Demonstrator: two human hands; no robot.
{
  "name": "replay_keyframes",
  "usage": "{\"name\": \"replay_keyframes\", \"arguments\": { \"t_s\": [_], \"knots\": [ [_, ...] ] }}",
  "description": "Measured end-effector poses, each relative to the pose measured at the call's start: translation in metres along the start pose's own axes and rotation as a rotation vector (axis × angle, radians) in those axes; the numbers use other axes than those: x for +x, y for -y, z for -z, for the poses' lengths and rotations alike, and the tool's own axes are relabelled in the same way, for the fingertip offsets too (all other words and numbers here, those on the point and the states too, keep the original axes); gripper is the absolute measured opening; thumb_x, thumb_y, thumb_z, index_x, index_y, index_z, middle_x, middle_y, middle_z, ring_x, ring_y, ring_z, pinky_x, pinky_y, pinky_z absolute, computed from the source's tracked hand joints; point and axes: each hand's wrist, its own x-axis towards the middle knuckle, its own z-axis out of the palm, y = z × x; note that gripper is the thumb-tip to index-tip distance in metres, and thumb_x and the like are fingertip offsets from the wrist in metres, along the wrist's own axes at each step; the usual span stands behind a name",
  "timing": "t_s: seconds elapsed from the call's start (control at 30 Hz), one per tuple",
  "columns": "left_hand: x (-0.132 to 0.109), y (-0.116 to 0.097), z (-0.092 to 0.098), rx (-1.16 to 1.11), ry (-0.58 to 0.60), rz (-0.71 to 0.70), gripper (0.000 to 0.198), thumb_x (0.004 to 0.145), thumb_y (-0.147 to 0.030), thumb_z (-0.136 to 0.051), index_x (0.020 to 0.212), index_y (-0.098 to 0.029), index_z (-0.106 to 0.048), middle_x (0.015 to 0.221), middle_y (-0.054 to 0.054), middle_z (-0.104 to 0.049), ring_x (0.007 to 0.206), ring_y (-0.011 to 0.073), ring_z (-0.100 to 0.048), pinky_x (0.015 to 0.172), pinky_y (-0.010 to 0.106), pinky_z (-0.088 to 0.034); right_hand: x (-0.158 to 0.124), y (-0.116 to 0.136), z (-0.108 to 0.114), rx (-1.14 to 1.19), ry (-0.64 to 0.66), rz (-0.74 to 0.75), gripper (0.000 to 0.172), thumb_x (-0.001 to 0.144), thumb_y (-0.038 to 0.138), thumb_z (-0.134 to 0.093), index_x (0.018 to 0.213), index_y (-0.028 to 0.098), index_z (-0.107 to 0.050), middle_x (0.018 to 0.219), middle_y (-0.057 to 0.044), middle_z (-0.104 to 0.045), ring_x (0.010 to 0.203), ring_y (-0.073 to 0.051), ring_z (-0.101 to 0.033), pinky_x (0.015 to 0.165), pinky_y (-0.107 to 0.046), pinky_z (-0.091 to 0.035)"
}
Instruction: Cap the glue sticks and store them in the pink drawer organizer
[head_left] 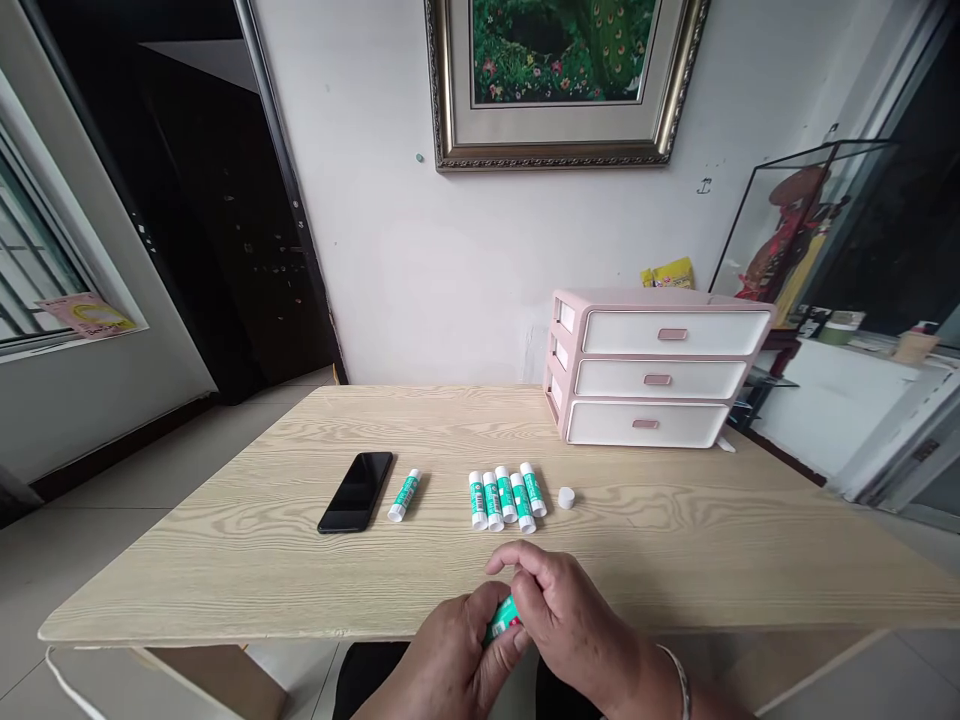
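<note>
Because the fingers of both hands wrap around it, only a slanting strip of the glue stick (502, 620) shows, green and white with a fleck of red. Neither of its ends can be made out, so whether a cap sits on it cannot be told. It is held just above the near edge of the pale wood-grain table (225, 610). The left hand (450, 660) curls narrowly around the lower part, and the right hand (570, 620) comes over from above, its bent fingers (536, 590) closed on the upper part, with a metal bangle (679, 682) at the wrist. The two hands touch each other, and both forearms run out of the bottom of the view.

Ahead of the hands, five more glue sticks (506, 498) lie close together in a loose row, with a small white cap (566, 498) standing just to their right. Farther left, a single glue stick (405, 495) lies tilted beside a black smartphone (355, 492). A pink-and-white three-drawer organizer (652, 370) sits at the far right corner, and wide stretches of wood on either side leave the hands room to move.
</note>
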Motion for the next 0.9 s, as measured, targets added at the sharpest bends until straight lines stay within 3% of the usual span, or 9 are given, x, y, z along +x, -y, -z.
{"name": "replay_keyframes", "arguments": {
  "t_s": [0.1,0.17,0.23,0.3,0.37,0.47,0.53,0.63,0.9],
  "knots": [
    [-0.008,0.001,0.000,-0.118,0.013,0.055,0.046,0.088,-0.067,-0.055,0.091,-0.023,-0.067,0.076,0.003,-0.065,0.071,0.0171,-0.056,0.068,0.023,-0.047,0.000,-0.009,0.011,-0.004,-0.045,0.029,0.032,0.093,0.021,-0.041,0.102,0.025,-0.071,0.063,0.003,-0.059,0.055,-0.014,-0.053,0.055,-0.024,-0.041],
    [-0.014,0.010,0.003,-0.229,0.042,0.124,0.050,0.088,-0.070,-0.053,0.086,-0.021,-0.063,0.067,-0.001,-0.056,0.063,0.0136,-0.049,0.061,0.021,-0.043,0.006,-0.017,0.034,-0.028,-0.209,0.030,0.030,0.092,0.027,-0.042,0.098,0.025,-0.071,0.064,0.001,-0.060,0.054,-0.016,-0.051,0.053,-0.026,-0.041],
    [-0.019,0.023,0.009,-0.336,0.050,0.214,0.055,0.091,-0.072,-0.046,0.083,-0.020,-0.060,0.058,-0.005,-0.044,0.055,0.0105,-0.040,0.054,0.020,-0.037,0.014,-0.023,0.066,-0.061,-0.461,-0.028,0.029,0.093,0.033,-0.042,0.097,0.025,-0.070,0.057,0.002,-0.053,0.049,-0.016,-0.045,0.048,-0.027,-0.036],
    [-0.019,0.038,0.018,-0.325,-0.074,0.279,0.056,0.092,-0.072,-0.043,0.087,-0.019,-0.060,0.059,-0.005,-0.043,0.053,0.0101,-0.038,0.052,0.021,-0.035,0.023,-0.027,0.093,-0.103,-0.644,-0.090,0.030,0.093,0.035,-0.039,0.099,0.024,-0.067,0.051,0.004,-0.046,0.046,-0.017,-0.042,0.047,-0.028,-0.033],
    [-0.011,0.052,0.026,-0.140,-0.242,0.268,0.053,0.092,-0.070,-0.045,0.094,-0.019,-0.062,0.067,-0.001,-0.054,0.062,0.0137,-0.050,0.059,0.023,-0.041,0.030,-0.034,0.107,-0.228,-0.714,-0.114,0.029,0.091,0.036,-0.041,0.100,0.023,-0.065,0.056,0.002,-0.053,0.052,-0.019,-0.049,0.054,-0.029,-0.037],
    [0.014,0.071,0.034,0.196,-0.432,0.283,0.049,0.097,-0.060,-0.042,0.121,-0.022,-0.059,0.098,0.007,-0.070,0.090,0.0237,-0.065,0.075,0.030,-0.049,0.038,-0.058,0.108,-0.379,-0.714,-0.174,0.030,0.092,0.041,-0.042,0.105,0.022,-0.061,0.077,-0.003,-0.067,0.069,-0.022,-0.060,0.066,-0.032,-0.042],
    [0.034,0.080,0.036,0.410,-0.477,0.294,0.040,0.101,-0.047,-0.039,0.128,-0.022,-0.056,0.122,0.012,-0.068,0.108,0.0264,-0.066,0.084,0.034,-0.050,0.043,-0.079,0.104,-0.413,-0.705,-0.258,0.032,0.095,0.045,-0.041,0.110,0.022,-0.058,0.082,-0.005,-0.070,0.074,-0.024,-0.063,0.068,-0.033,-0.042],
    [0.058,0.085,0.037,0.698,-0.492,0.329,0.037,0.103,-0.033,-0.037,0.134,-0.019,-0.051,0.143,0.017,-0.056,0.119,0.0265,-0.064,0.085,0.034,-0.051,0.050,-0.103,0.104,-0.444,-0.704,-0.371,0.035,0.097,0.047,-0.040,0.116,0.021,-0.055,0.084,-0.006,-0.071,0.077,-0.025,-0.065,0.067,-0.032,-0.041],
    [0.091,0.085,0.037,1.018,-0.384,0.455,0.035,0.101,-0.016,-0.035,0.131,-0.016,-0.053,0.126,0.017,-0.063,0.108,0.0250,-0.068,0.078,0.032,-0.054,0.056,-0.117,0.102,-0.465,-0.642,-0.432,0.033,0.096,0.036,-0.048,0.122,0.016,-0.055,0.092,-0.009,-0.072,0.088,-0.024,-0.069,0.073,-0.030,-0.045]
  ]
}}
